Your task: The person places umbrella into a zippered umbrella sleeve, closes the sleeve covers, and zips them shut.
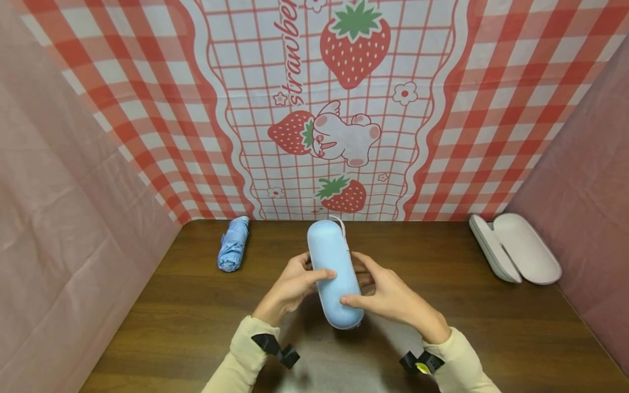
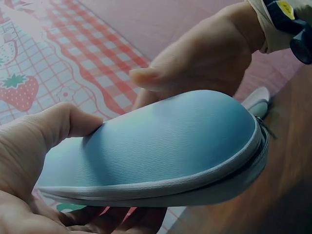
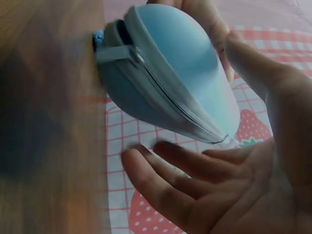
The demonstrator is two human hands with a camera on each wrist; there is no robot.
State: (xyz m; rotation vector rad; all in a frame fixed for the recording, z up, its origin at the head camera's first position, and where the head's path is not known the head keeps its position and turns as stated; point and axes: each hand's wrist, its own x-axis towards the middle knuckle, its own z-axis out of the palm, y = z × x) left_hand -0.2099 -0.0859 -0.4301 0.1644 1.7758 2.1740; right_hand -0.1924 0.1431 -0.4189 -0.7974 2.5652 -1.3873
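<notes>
A light blue, rounded zippered case (image 1: 330, 245) is held up above the wooden table. My left hand (image 1: 297, 281) grips it, thumb on top and fingers beneath. The right hand (image 1: 393, 292) is beside its other side, thumb over the near end. In the right wrist view, that hand's fingers (image 3: 170, 195) are spread and stand apart from the case. Its zip pull (image 3: 117, 53) hangs at the near end, where the zip is parted a little. A pale strap loop (image 1: 340, 226) sticks out at the far end.
A folded blue umbrella (image 1: 233, 244) lies at the back left of the wooden table (image 1: 187, 322). At the back right stands an opened white hard case (image 1: 526, 248). A checked strawberry cloth (image 1: 354, 136) hangs behind, with pink cloth on both sides.
</notes>
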